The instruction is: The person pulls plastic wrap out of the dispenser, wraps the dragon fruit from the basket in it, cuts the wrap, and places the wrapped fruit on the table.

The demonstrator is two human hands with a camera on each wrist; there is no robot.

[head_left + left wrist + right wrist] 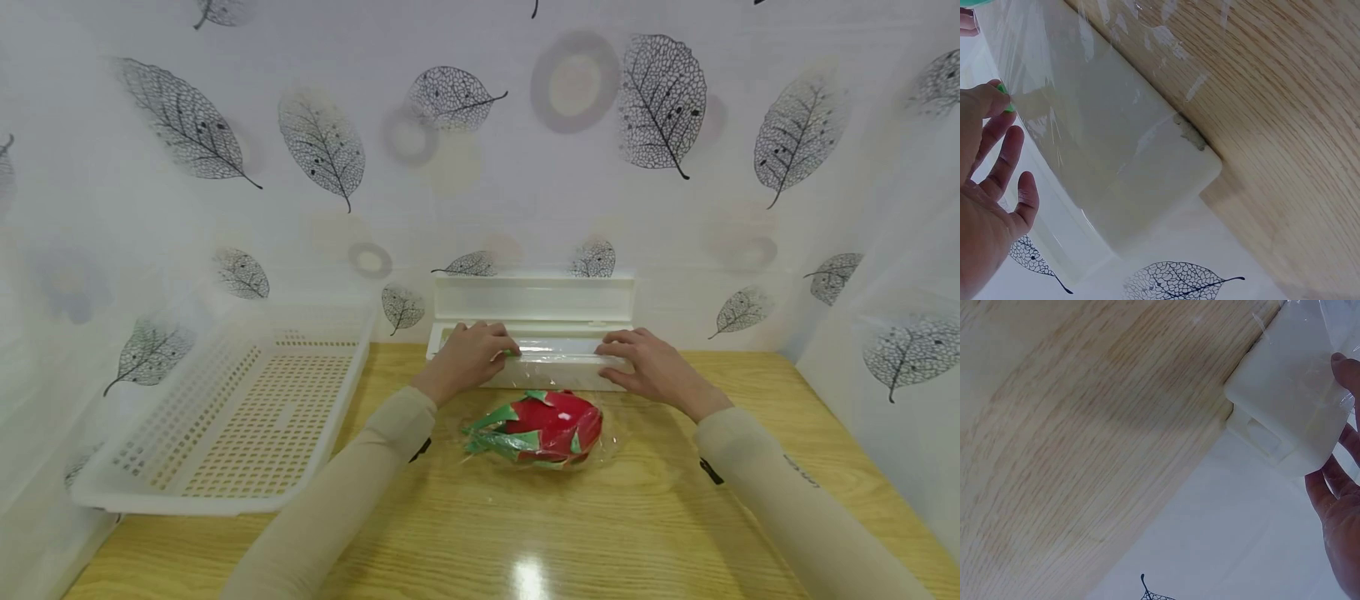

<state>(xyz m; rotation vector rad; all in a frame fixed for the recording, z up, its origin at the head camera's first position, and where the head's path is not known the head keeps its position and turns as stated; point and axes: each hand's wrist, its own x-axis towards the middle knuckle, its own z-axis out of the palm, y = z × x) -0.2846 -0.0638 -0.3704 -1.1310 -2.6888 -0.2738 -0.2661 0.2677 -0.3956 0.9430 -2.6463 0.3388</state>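
A white cling film dispenser (536,377) stands at the back of the table with its lid raised. My left hand (467,358) is at its left part; in the left wrist view, thumb and forefinger pinch a small green slider (1005,100) on its edge. The right hand (651,371) grips the dispenser's right end, thumb on the film-covered front and fingers behind the edge. Clear cling film (1172,44) comes over the front onto the table. A red dragon fruit (558,423) with green scales lies under film, in front of the dispenser between my forearms.
To the left sits a white perforated plastic basket (318,467), with no contents in view. A leaf-patterned sheet (495,200) hangs right behind the dispenser and along the sides. The wood-grain table (465,550) extends toward me.
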